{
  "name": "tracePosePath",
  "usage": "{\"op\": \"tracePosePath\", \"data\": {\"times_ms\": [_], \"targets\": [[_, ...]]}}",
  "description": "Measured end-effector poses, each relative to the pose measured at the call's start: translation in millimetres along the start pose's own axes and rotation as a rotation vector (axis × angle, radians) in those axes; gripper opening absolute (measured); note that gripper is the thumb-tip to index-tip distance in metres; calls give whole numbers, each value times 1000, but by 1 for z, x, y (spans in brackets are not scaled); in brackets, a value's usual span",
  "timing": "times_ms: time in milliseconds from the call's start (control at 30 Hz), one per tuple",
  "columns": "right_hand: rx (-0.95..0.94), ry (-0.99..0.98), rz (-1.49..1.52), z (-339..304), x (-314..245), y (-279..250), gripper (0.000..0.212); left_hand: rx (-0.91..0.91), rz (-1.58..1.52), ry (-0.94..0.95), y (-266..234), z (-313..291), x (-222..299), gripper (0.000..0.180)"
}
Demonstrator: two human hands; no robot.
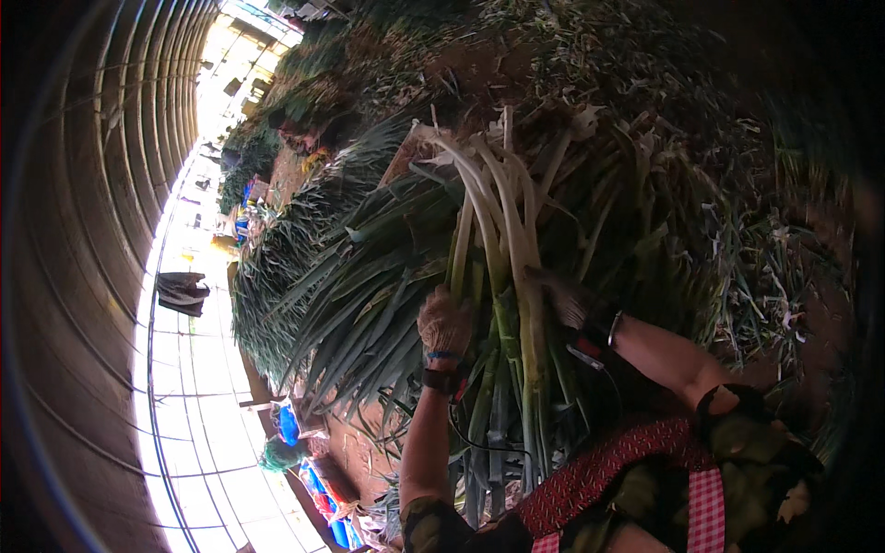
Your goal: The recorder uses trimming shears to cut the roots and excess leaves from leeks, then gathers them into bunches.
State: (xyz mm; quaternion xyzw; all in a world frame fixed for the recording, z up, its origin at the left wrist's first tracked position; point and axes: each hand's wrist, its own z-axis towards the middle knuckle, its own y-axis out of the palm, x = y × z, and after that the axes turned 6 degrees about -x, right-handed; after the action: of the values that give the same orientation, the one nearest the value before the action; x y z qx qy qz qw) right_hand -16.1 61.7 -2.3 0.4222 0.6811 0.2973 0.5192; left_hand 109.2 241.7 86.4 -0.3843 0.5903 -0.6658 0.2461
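A bunch of large green onions [502, 221] stands before me, with white stems and root ends at the top and green leaves hanging toward my lap. My left hand [444, 323], in a pale knit glove, is closed round stalks at the bunch's left side. On the other side my right hand [564, 300], also gloved and in shadow, has its fingers against the thickest stalk and seems closed on it; the fingertips are partly hidden. A dark band with a small device [446, 380] sits on my left wrist, and another device [586, 352] is by the right one.
A big heap of green onions [350, 295] spreads to the left of the bunch. Loose leaves and trimmings [737, 276] litter the ground at right. Blue and red packages [327, 498] lie at lower left. A dark cloth [182, 293] hangs by the bright, ribbed greenhouse wall.
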Motion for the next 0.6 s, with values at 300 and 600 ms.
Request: {"op": "tracePosePath", "data": {"times_ms": [300,600], "targets": [[-42,-115,-50,-15,1,3,47,-266,-778,-100,-1,1,8,29],[12,-101,-56,-51,3,-2,54,-474,-681,-44,51,6,17,45]]}}
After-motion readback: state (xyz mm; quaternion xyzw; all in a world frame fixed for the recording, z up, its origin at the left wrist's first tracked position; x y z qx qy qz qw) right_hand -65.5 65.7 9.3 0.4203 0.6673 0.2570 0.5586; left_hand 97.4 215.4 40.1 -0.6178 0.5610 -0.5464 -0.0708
